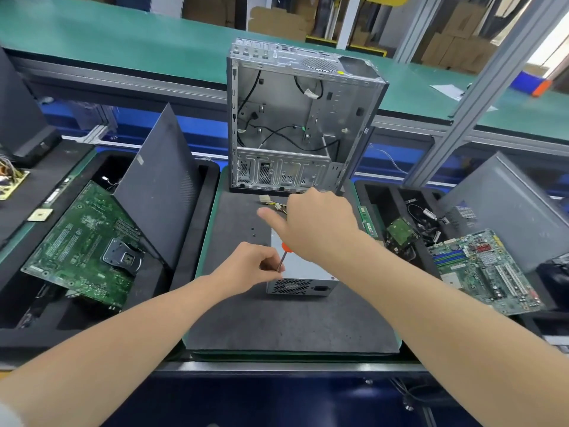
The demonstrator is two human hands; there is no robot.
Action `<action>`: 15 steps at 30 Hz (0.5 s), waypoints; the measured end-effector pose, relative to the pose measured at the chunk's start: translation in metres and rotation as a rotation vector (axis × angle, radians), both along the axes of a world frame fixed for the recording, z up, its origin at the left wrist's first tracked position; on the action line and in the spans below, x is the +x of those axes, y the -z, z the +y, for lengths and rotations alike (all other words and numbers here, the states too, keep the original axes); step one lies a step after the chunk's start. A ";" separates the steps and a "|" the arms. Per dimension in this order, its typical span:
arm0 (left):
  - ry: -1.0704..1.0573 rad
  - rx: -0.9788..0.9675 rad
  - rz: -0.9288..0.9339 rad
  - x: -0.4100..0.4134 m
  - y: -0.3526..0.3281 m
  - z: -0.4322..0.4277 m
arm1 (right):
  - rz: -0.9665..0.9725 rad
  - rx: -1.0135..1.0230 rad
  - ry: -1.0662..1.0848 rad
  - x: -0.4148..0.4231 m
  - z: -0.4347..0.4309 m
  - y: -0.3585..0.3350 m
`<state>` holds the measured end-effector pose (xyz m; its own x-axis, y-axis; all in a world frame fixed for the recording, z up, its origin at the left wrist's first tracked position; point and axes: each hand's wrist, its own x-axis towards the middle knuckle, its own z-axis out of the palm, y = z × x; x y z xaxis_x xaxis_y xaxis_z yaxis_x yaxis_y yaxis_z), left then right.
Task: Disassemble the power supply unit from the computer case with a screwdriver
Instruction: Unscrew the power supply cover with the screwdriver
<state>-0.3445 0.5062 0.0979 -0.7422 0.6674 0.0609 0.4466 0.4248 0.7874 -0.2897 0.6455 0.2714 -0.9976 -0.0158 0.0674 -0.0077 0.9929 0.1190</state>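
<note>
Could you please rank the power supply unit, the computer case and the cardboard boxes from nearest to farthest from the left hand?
1. Power supply unit, just right of the left hand.
2. Computer case, at the mat's far end.
3. Cardboard boxes, far background.

Bright even overhead light, soft shadows, wide-angle bending at edges

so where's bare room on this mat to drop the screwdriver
Barest: the mat's near strip, between power supply unit and front edge. Also its left strip, between the left hand and the left tray. Crowded: connectors and the right hand between unit and computer case; the right tray and left tray are full.
</note>
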 end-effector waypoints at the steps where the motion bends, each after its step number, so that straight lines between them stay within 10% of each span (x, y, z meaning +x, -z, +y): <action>1: -0.001 0.000 -0.005 0.000 0.000 0.000 | 0.005 0.022 0.009 -0.002 -0.003 0.000; 15: -0.003 0.004 0.004 0.001 -0.001 -0.002 | -0.422 -0.297 -0.577 -0.021 0.028 -0.020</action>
<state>-0.3439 0.5042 0.0990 -0.7443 0.6645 0.0664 0.4480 0.4230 0.7876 -0.3108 0.6740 0.2910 -0.7790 -0.5816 -0.2341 -0.5190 0.8077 -0.2797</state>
